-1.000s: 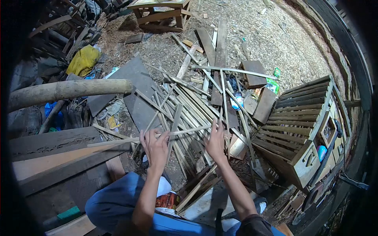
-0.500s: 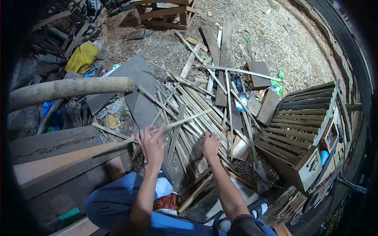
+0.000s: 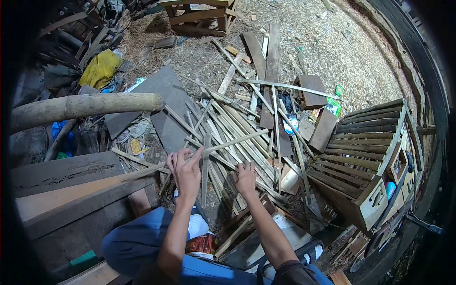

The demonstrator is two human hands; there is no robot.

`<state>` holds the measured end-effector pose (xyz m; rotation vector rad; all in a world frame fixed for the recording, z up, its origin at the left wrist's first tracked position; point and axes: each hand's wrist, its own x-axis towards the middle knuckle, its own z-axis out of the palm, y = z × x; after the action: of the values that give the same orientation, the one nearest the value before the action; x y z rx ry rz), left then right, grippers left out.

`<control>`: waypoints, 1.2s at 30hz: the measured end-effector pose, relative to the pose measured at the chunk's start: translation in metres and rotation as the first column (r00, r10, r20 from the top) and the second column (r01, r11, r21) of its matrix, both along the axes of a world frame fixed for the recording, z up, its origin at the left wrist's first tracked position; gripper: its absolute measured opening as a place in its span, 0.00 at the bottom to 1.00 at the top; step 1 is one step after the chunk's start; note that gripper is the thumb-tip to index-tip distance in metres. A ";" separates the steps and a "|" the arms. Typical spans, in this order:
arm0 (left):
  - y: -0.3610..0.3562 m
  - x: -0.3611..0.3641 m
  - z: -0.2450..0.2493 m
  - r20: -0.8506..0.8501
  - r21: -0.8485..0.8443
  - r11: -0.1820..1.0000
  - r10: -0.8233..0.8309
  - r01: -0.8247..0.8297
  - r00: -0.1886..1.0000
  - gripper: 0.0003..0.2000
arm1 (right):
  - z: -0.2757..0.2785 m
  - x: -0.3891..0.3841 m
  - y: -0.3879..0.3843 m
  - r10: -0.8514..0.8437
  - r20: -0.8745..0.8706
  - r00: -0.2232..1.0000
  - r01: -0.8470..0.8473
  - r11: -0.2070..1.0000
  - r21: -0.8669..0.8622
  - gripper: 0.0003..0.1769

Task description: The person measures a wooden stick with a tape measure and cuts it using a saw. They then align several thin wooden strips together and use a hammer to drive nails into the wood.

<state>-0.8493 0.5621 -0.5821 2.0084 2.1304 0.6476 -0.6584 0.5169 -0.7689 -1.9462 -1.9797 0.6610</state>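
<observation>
My left hand (image 3: 184, 175) is closed around a long thin wooden strip (image 3: 237, 140), which slants up to the right across the pile. My right hand (image 3: 245, 179) is at the near right side of the pile, its fingers curled down over another wooden strip (image 3: 213, 155); the fingertips are hidden. Beneath both hands lies a loose pile of pale strips (image 3: 240, 128), most of them running diagonally. A short flat strip (image 3: 205, 166) stands out between my two hands.
A slatted wooden crate (image 3: 356, 156) is at the right. From the left juts a thick bamboo pole (image 3: 85, 105), above a grey board (image 3: 171, 114). Planks (image 3: 272, 61) and wooden blocks (image 3: 311, 90) lie beyond the pile. A red tin (image 3: 202, 244) is by my feet.
My right hand has moved slightly left. The strip in my left hand has shifted right and up, and the short flat strip has swung more upright.
</observation>
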 end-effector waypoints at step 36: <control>0.006 0.000 0.000 0.015 0.003 1.000 -0.018 0.018 1.000 0.22 | 0.010 -0.001 0.061 -0.062 0.086 0.994 0.072 0.990 -0.123 0.09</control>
<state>-0.8490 0.5679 -0.5825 2.0148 2.1019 0.6615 -0.6590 0.5777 -0.7589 -2.1365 -1.9529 0.7154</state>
